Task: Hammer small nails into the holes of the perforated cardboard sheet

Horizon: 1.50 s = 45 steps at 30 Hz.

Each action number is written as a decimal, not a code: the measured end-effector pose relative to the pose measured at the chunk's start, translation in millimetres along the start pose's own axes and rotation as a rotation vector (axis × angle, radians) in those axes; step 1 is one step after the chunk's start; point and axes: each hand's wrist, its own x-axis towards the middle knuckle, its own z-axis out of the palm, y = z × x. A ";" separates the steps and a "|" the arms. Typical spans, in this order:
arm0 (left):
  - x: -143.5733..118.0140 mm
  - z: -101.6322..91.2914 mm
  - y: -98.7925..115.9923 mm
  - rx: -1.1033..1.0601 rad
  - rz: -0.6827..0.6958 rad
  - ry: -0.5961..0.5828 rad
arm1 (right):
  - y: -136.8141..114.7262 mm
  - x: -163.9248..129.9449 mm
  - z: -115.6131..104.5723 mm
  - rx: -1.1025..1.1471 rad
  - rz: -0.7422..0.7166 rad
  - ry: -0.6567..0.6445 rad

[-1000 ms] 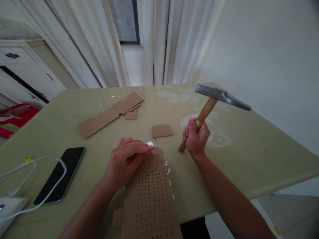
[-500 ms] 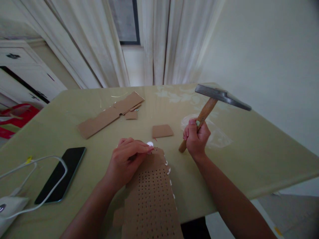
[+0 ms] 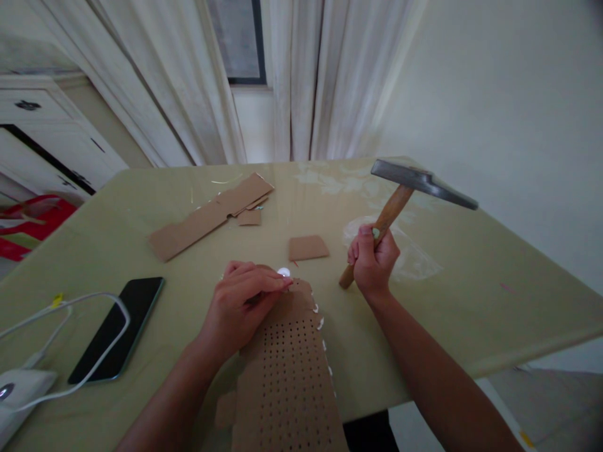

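Observation:
My right hand is wrapped round the wooden handle of a hammer, whose dark metal head is raised above the table. On the far end of a cardboard strip punched with rows of holes rests my left hand. Its thumb and forefinger are pinched together there, and what is between them is too small to make out. Just past the fingertips sits a small shiny white round thing. White bits stick out along the strip's right edge.
A loose cardboard piece and a long stack of cardboard scraps lie farther back. Clear plastic film lies behind the right hand. To the left are a phone, a white cable and a white power strip.
Both hands and the hammer hold nearly the same place. A reddish speck at my left fingertips no longer shows, and a faint pink streak now appears at the table's right side.

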 end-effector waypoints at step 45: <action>8.8 4.6 -5.1 -0.049 -0.236 -0.159 | -162.9 10.6 -18.8 -0.829 0.016 -1.046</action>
